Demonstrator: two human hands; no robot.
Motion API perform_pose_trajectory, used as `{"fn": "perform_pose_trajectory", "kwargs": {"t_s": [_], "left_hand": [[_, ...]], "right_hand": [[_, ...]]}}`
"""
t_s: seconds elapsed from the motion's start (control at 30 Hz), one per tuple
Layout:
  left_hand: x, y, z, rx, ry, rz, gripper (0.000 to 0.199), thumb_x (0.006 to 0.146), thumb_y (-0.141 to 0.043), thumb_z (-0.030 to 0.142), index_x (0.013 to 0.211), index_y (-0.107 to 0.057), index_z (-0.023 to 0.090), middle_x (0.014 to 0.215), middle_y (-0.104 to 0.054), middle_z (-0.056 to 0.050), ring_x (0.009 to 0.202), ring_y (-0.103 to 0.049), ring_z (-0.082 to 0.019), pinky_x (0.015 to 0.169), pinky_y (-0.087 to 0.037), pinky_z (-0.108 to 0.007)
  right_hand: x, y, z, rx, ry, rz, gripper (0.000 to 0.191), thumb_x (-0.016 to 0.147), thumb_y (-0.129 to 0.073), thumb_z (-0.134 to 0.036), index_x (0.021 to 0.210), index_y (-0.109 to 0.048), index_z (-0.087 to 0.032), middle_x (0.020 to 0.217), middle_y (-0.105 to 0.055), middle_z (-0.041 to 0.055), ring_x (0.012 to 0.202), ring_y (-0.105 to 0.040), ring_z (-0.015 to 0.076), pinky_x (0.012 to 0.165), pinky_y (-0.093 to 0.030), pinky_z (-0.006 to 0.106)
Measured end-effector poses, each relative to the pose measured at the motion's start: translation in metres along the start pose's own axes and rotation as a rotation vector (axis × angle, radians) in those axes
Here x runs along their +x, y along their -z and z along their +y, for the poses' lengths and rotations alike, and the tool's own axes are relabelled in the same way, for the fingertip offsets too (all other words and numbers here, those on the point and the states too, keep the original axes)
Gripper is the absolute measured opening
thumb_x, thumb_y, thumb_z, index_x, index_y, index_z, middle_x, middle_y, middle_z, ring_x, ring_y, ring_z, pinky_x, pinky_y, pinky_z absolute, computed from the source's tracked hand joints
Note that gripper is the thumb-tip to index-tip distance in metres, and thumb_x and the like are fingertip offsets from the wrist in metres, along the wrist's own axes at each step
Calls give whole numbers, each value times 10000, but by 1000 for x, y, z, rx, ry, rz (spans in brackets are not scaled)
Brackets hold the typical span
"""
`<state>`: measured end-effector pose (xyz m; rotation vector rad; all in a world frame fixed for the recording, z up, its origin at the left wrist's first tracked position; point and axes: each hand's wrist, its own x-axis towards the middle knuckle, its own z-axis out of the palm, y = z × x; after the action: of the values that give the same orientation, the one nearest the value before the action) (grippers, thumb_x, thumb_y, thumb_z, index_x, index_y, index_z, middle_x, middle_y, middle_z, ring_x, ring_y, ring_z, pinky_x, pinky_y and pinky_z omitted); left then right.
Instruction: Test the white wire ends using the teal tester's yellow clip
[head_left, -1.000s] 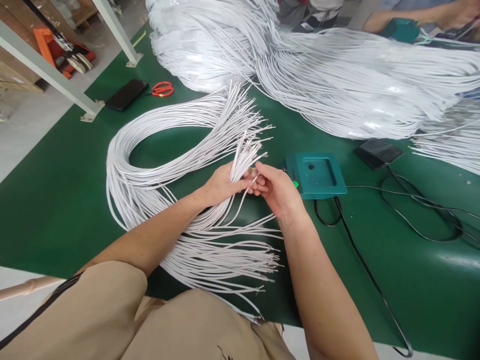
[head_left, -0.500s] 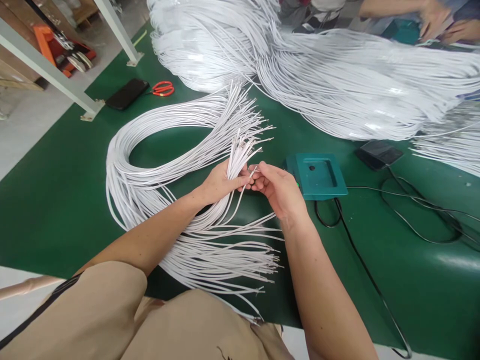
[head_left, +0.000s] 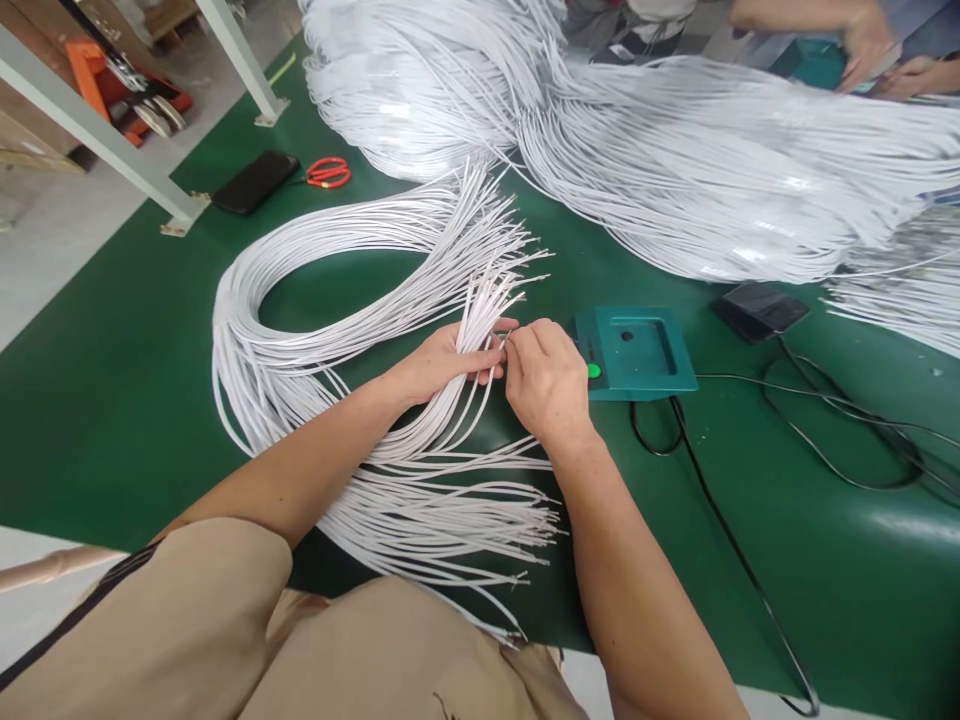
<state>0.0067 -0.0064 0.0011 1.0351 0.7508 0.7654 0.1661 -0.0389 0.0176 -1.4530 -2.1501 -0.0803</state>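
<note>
My left hand (head_left: 450, 360) is closed around a bundle of white cables (head_left: 474, 325), its thumb lying across them and their cut ends fanning out above. Close beside it, my right hand (head_left: 549, 375) has its fingers pinched at the end of a single white cable (head_left: 504, 342) from that bundle; the very tip is hidden by the fingers. The bundle belongs to a long looped hank of white cables (head_left: 247, 290) on the green table (head_left: 97, 400). More loose cable ends (head_left: 517, 520) spread out below my forearms.
Right of my right hand stands a teal device (head_left: 651, 350) with a green button (head_left: 594, 371). A black box (head_left: 761, 305) and black cords lie beyond. Large cable heaps (head_left: 697, 170) cover the back. Red-handled scissors (head_left: 328, 172) and a black phone (head_left: 256, 182) lie left. Another person's hands (head_left: 870, 50) work opposite.
My right hand has turned over, back now upward, with its fingers closed at the cable end. The teal device's green button has come into fuller view. My left hand keeps its hold.
</note>
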Motion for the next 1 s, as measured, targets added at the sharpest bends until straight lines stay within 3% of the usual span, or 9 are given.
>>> {"fn": "perform_pose_trajectory", "kwargs": {"t_s": [0.1,0.23,0.3,0.43,0.7,0.83,1.0], "left_hand": [[1,0,0,4,9,43,474,720,-761,276,1154,-624,142,730,-625,1,623,-610,-83,569,-473,-194],[5,1,-2,111,1,142,493,706,-764,243,1164,-613,138,755,-640,-12,665,-663,-116,551,-467,-189],[6,1,-3,187,0,172,489,712,-755,249,1168,-613,140,781,-657,-27,699,-687,-138,547,-466,-188],[7,1,-4,292,-11,216,479,721,-740,265,1162,-615,128,795,-682,-46,707,-698,-155,542,-469,-195],[6,2,-5,276,-56,221,570,659,-789,297,1175,-614,133,703,-665,-16,597,-603,-104,499,-418,-188],[4,2,-3,263,-86,199,576,652,-792,299,1176,-612,143,685,-621,18,522,-504,-60,489,-397,-187],[3,0,-3,272,-108,186,585,644,-795,294,1179,-609,152,685,-574,38,511,-473,-53,489,-387,-189]], "right_hand": [[1,4,6,-104,68,-40,327,967,-334,-235,770,-592,-194,814,-598,93,793,-505,224,761,-380,365],[3,8,19,-153,-29,-27,223,932,-415,-220,1021,-616,-184,1021,-666,111,1010,-524,271,1010,-302,468],[4,8,25,-178,-49,-96,214,907,-426,-173,1005,-617,-173,943,-685,106,983,-549,266,1077,-246,500],[6,6,30,-173,-59,-169,208,874,-428,-114,904,-624,-176,802,-684,83,900,-589,247,1086,-271,501],[9,7,14,135,-161,26,241,907,-429,-185,871,-667,-207,1143,-696,97,1119,-592,255,1093,-315,512],[10,2,8,267,-228,48,276,913,-414,-194,887,-689,-196,1224,-662,119,1212,-558,259,1058,-393,482],[10,-2,7,401,-317,35,231,905,-480,-270,877,-695,-190,1293,-625,120,1326,-466,270,1061,-398,483]]}}
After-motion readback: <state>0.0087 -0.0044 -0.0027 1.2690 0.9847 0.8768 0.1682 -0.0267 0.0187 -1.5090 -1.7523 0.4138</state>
